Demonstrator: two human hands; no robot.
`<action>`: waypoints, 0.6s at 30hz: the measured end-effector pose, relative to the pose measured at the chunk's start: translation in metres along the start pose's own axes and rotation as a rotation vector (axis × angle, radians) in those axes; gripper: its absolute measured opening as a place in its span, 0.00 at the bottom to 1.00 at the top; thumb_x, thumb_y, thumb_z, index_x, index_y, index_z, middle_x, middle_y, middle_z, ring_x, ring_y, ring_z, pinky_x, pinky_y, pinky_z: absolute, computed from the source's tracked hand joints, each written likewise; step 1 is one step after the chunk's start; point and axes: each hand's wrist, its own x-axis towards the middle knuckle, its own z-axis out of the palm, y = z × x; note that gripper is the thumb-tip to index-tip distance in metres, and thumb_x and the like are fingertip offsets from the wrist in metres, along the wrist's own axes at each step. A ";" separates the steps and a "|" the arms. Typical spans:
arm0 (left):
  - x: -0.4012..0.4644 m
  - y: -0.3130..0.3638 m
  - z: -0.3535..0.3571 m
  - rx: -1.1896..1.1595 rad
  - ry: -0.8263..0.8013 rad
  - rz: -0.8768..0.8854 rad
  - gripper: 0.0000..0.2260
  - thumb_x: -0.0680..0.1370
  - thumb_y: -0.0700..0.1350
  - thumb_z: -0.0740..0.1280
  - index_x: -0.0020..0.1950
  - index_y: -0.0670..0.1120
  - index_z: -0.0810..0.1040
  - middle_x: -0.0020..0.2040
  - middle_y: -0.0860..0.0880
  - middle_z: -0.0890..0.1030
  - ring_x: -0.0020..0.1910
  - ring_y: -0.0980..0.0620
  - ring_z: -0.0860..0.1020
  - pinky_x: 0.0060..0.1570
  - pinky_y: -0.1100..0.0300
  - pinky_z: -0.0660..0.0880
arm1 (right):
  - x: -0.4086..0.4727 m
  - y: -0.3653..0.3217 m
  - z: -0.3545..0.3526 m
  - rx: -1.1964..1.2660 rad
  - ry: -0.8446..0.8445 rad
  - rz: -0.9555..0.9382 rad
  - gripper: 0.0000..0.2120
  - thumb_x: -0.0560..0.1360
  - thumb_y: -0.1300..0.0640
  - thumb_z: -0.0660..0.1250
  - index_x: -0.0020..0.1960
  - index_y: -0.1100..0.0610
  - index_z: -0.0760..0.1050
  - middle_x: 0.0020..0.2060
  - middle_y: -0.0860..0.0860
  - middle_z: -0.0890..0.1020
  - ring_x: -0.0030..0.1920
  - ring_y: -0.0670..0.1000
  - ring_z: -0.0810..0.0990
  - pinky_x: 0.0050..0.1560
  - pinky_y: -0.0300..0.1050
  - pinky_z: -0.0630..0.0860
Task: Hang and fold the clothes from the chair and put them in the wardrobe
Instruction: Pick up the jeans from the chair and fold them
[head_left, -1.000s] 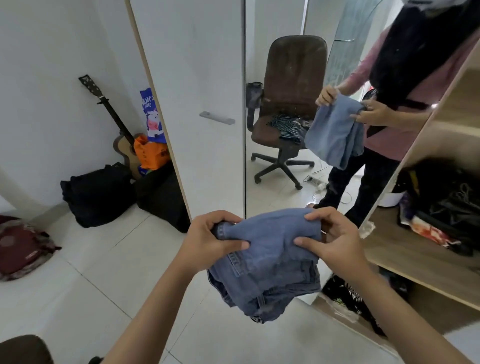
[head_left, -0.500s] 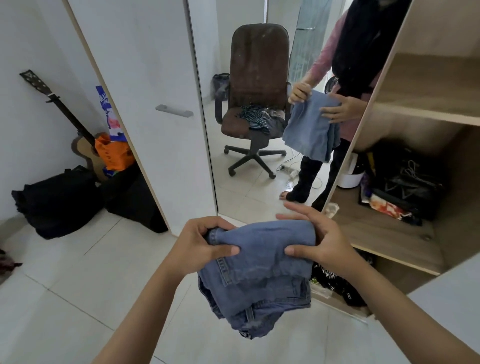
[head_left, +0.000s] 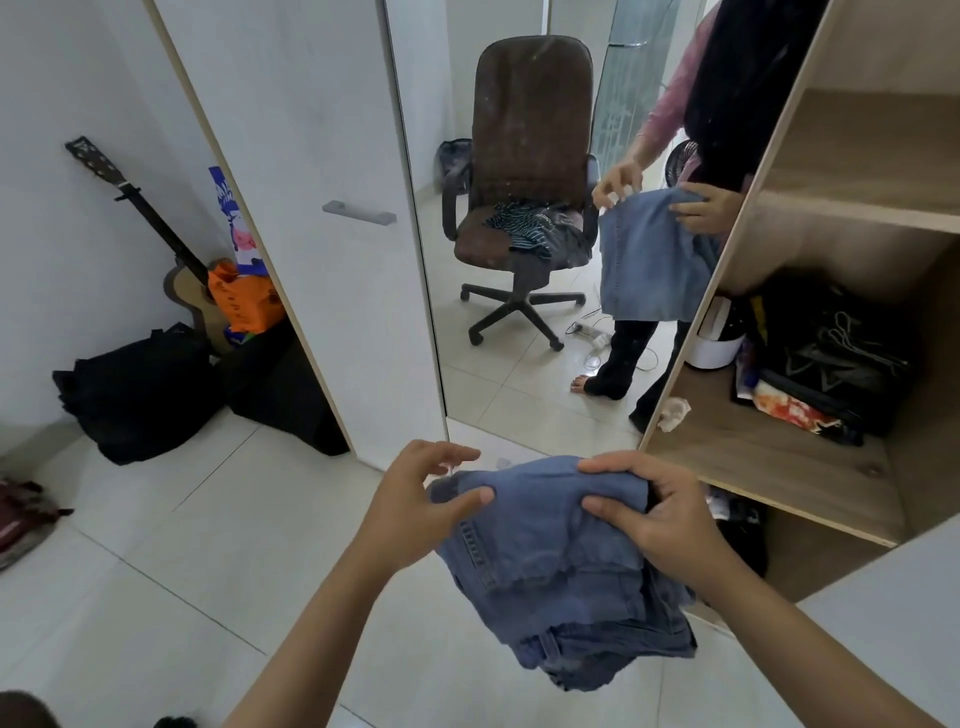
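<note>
Now I'm holding the folded jeans (head_left: 550, 551) between my hands, right hand (head_left: 660, 519) pinching the top fold, left hand (head_left: 415, 499) thumb-pressing its corner with fingers loosening; they're soft, heavyish, likely unfolding unless supported underneath.

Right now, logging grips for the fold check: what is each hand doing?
Left hand: thumb pinches the folded jeans at their left edge; fingers lifted.
Right hand: grips the jeans' top right, fingers curled over the fold.
</note>
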 end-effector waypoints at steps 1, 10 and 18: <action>-0.006 0.005 0.003 -0.010 0.067 -0.033 0.10 0.71 0.53 0.72 0.51 0.58 0.78 0.47 0.56 0.79 0.46 0.59 0.78 0.43 0.68 0.75 | -0.002 0.002 0.000 -0.010 -0.002 -0.005 0.20 0.66 0.72 0.74 0.45 0.48 0.82 0.44 0.42 0.85 0.48 0.43 0.82 0.51 0.32 0.75; -0.022 0.021 0.039 -0.540 -0.307 -0.665 0.18 0.77 0.64 0.57 0.65 0.60 0.66 0.59 0.43 0.80 0.46 0.44 0.84 0.34 0.56 0.79 | -0.017 0.014 0.007 0.021 -0.144 -0.075 0.19 0.67 0.77 0.71 0.46 0.54 0.82 0.45 0.51 0.83 0.49 0.53 0.82 0.51 0.42 0.78; -0.026 0.014 0.085 -0.817 0.168 -0.678 0.15 0.74 0.35 0.68 0.59 0.46 0.76 0.49 0.42 0.81 0.46 0.44 0.82 0.50 0.45 0.80 | -0.043 0.025 0.014 0.083 -0.132 0.108 0.19 0.65 0.74 0.72 0.47 0.53 0.81 0.42 0.54 0.83 0.42 0.56 0.82 0.43 0.49 0.80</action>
